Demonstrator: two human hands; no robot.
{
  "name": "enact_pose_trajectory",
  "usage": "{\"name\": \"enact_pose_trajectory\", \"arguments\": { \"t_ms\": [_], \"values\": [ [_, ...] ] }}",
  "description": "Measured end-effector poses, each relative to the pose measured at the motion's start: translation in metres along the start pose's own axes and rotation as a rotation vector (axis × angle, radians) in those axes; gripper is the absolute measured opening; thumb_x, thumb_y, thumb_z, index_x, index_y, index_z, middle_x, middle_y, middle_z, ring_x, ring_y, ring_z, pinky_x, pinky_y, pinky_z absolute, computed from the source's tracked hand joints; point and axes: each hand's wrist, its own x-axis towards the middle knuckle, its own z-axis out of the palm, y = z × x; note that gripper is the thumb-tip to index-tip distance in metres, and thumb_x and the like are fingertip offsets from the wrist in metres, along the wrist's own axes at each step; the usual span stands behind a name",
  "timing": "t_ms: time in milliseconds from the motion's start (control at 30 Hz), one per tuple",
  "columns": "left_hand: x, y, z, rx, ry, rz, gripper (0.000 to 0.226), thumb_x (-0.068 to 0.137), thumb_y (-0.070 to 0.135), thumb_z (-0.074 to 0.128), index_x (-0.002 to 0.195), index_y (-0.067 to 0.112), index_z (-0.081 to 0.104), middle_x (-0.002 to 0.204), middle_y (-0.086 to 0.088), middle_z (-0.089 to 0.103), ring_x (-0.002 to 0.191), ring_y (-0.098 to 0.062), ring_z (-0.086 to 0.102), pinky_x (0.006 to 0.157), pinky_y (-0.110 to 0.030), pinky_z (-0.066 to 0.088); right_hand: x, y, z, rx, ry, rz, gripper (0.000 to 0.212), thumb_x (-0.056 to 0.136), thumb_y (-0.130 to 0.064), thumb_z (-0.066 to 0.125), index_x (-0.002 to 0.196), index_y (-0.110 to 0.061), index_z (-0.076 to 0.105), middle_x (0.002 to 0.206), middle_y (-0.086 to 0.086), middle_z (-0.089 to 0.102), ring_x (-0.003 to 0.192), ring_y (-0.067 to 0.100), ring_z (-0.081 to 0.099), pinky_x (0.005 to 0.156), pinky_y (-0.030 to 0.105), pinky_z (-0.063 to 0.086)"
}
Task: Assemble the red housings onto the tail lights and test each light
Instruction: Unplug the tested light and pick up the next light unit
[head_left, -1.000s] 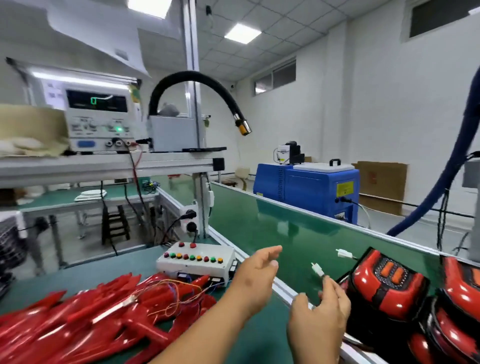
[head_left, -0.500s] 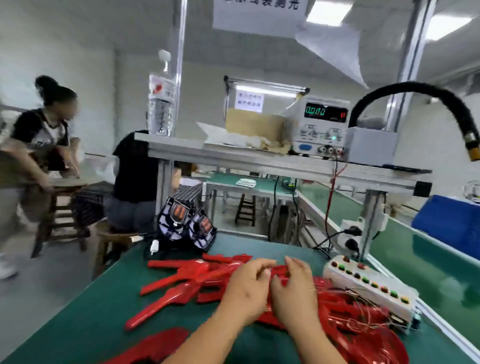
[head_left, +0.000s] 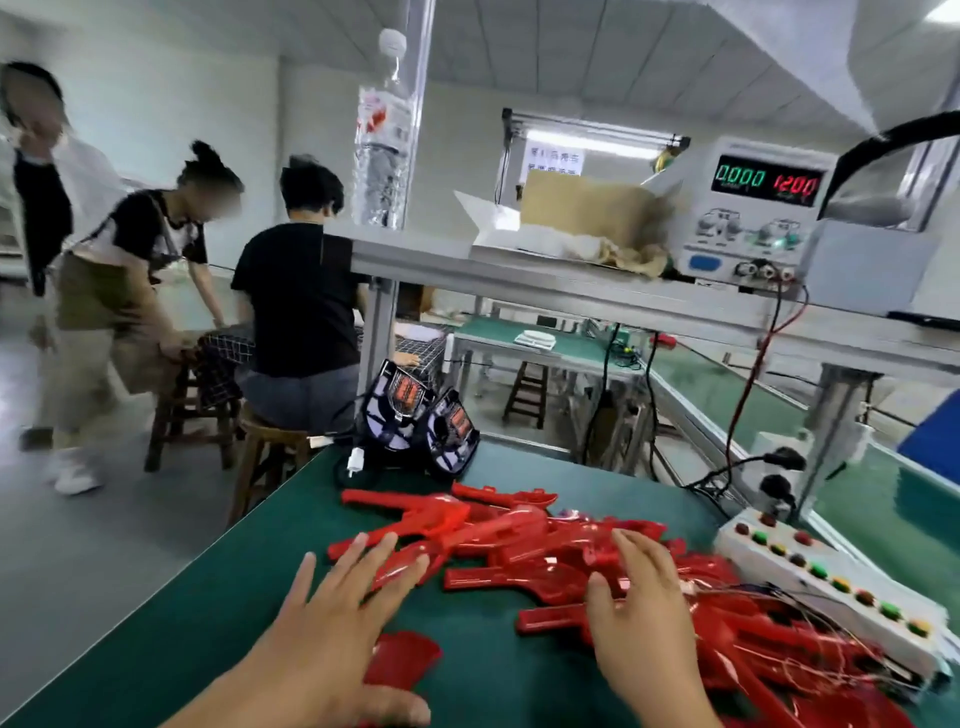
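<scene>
Green bench: red housings piled loose; left hand & right hand splayed, empty.

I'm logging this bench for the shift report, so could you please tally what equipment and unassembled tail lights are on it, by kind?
Black-backed tail lights standing at the far edge of the green mat: 2
White button test box with red, green and yellow buttons: 1
White bench power supply with lit digital display, on the shelf: 1
Clear plastic water bottle on the shelf: 1
Total: 5
The overlapping red plastic housings cannot be counted.
</scene>
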Motion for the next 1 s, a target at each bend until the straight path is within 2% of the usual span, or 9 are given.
{"name": "enact_pose_trajectory", "arguments": {
  "t_ms": [167, 267, 367, 433, 500, 633, 767, 933, 1000],
  "values": [
    [0.040, 0.000, -0.007, 0.075, 0.111, 0.311, 0.115, 0.060, 0.091, 0.044, 0.132, 0.056, -0.039, 0.141, 0.024, -0.049, 0.136, -0.006, -0.044, 0.104, -0.025, -0.038, 0.017, 0.001, 0.011, -0.028, 0.038, -0.003, 0.053, 0.091, -0.020, 0.059, 0.142, -0.009, 0.045, 0.145, 0.001, 0.038, 0.134, 0.016, 0.037, 0.113, 0.029, 0.028],
    [0.074, 0.005, -0.014, 0.189, 0.307, 0.504, 0.111, 0.061, 0.091, 0.042, 0.152, 0.048, -0.006, 0.160, 0.016, -0.012, 0.148, -0.013, -0.018, 0.114, -0.035, -0.020, 0.031, -0.001, 0.019, -0.058, 0.065, 0.027, 0.055, 0.093, -0.021, 0.056, 0.144, -0.008, 0.041, 0.148, 0.004, 0.036, 0.137, 0.019, 0.032, 0.116, 0.030, 0.022],
    [0.101, 0.009, -0.023, 0.189, 0.491, 0.570, 0.100, 0.072, 0.091, 0.024, 0.155, 0.037, 0.016, 0.160, 0.007, 0.018, 0.151, -0.018, 0.008, 0.117, -0.045, -0.002, 0.040, -0.001, 0.026, -0.055, 0.157, 0.079, 0.055, 0.092, -0.020, 0.058, 0.143, -0.007, 0.043, 0.148, 0.005, 0.038, 0.136, 0.022, 0.033, 0.115, 0.035, 0.023],
    [0.125, 0.006, -0.032, 0.006, 0.617, 0.475, 0.085, 0.084, 0.083, 0.013, 0.152, 0.034, 0.027, 0.155, 0.003, 0.034, 0.146, -0.018, 0.024, 0.120, -0.044, 0.012, 0.044, 0.000, 0.029, -0.030, 0.249, 0.086, 0.054, 0.090, -0.019, 0.060, 0.141, -0.006, 0.047, 0.146, 0.005, 0.043, 0.131, 0.022, 0.036, 0.112, 0.039, 0.027],
    [0.155, -0.004, -0.046, -0.209, 0.735, 0.191, 0.068, 0.095, 0.066, 0.029, 0.148, 0.024, 0.039, 0.147, -0.007, 0.044, 0.136, -0.024, 0.038, 0.114, -0.042, 0.028, 0.047, 0.000, 0.032, -0.032, 0.308, 0.063, 0.052, 0.088, -0.016, 0.063, 0.137, -0.006, 0.051, 0.142, 0.006, 0.048, 0.127, 0.024, 0.041, 0.109, 0.042, 0.031],
    [0.209, -0.029, -0.061, -0.254, 0.603, -0.358, 0.051, 0.100, 0.036, 0.048, 0.140, 0.005, 0.045, 0.137, -0.019, 0.045, 0.126, -0.035, 0.042, 0.105, -0.041, 0.034, 0.045, -0.004, 0.039, -0.119, 0.277, 0.000, 0.049, 0.086, -0.014, 0.067, 0.133, -0.007, 0.056, 0.137, 0.005, 0.054, 0.125, 0.026, 0.049, 0.106, 0.043, 0.036],
    [0.232, -0.033, -0.058, -0.281, 0.469, -0.502, 0.041, 0.098, 0.031, 0.053, 0.125, 0.000, 0.050, 0.126, -0.021, 0.045, 0.114, -0.038, 0.050, 0.095, -0.044, 0.042, 0.044, -0.002, 0.044, -0.182, 0.301, -0.068, 0.050, 0.069, -0.007, 0.082, 0.117, -0.002, 0.067, 0.119, 0.010, 0.066, 0.106, 0.033, 0.064, 0.088, 0.050, 0.051],
    [0.241, -0.032, -0.064, -0.293, 0.437, -0.615, 0.020, 0.094, 0.004, 0.048, 0.105, -0.005, 0.062, 0.099, -0.020, 0.059, 0.070, -0.028, 0.053, 0.062, -0.033, 0.041, 0.043, 0.001, 0.043, -0.217, 0.350, -0.097, 0.055, 0.058, -0.006, 0.089, 0.109, -0.002, 0.071, 0.111, 0.009, 0.069, 0.095, 0.030, 0.069, 0.078, 0.045, 0.054],
    [0.239, -0.030, -0.068, -0.299, 0.475, -0.570, 0.023, 0.097, 0.011, 0.047, 0.104, -0.005, 0.062, 0.104, -0.024, 0.063, 0.086, -0.036, 0.060, 0.067, -0.033, 0.039, 0.042, 0.002, 0.043, -0.208, 0.351, -0.081, 0.054, 0.059, -0.007, 0.088, 0.110, -0.003, 0.070, 0.112, 0.007, 0.068, 0.096, 0.028, 0.068, 0.079, 0.043, 0.053]
  ]
}}
